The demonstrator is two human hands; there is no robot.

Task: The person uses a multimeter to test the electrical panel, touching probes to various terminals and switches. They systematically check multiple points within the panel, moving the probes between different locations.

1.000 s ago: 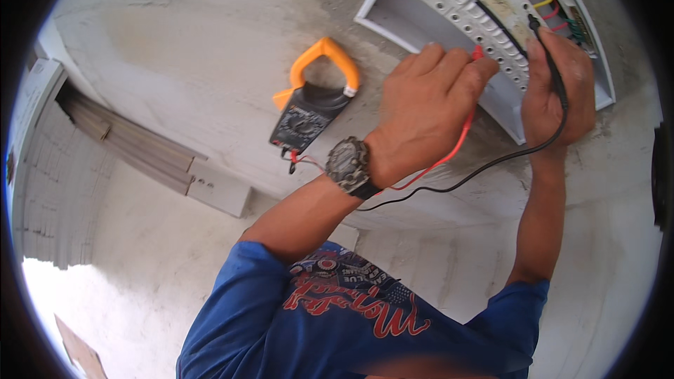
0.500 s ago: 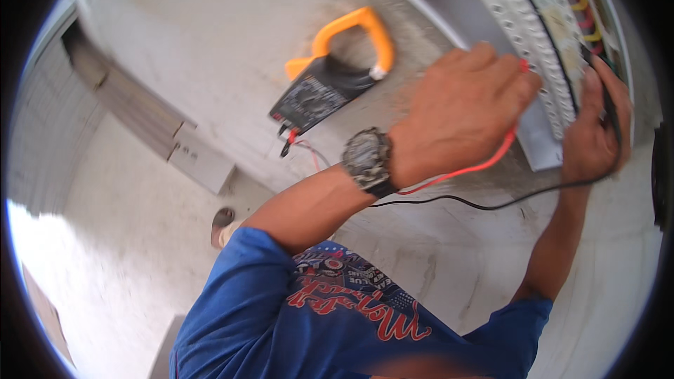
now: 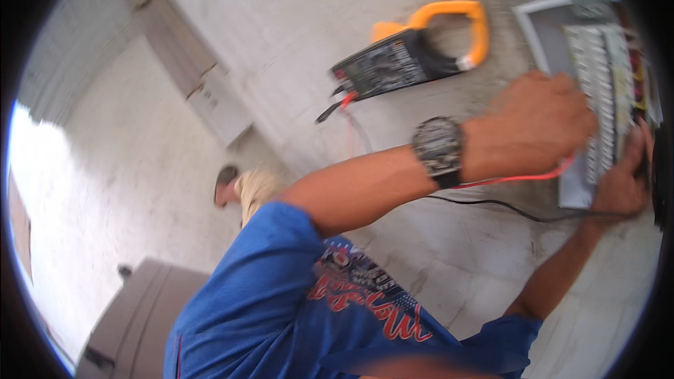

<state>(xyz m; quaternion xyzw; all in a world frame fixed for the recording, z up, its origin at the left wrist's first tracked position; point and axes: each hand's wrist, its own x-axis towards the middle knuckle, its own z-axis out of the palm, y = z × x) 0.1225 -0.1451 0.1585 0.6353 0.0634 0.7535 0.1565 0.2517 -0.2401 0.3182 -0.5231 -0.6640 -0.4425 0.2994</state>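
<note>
Rectangular white breaker box [image 3: 574, 188], shifted rightward in view, stays beside left fingers [image 3: 577, 114] curled on red cable [image 3: 535, 177]; right fingers [image 3: 635, 149], grip unclear.

Pale wall [image 3: 309, 49]: white breaker box [image 3: 574, 188], orange-black clamp meter [image 3: 385, 67] against it.
</note>
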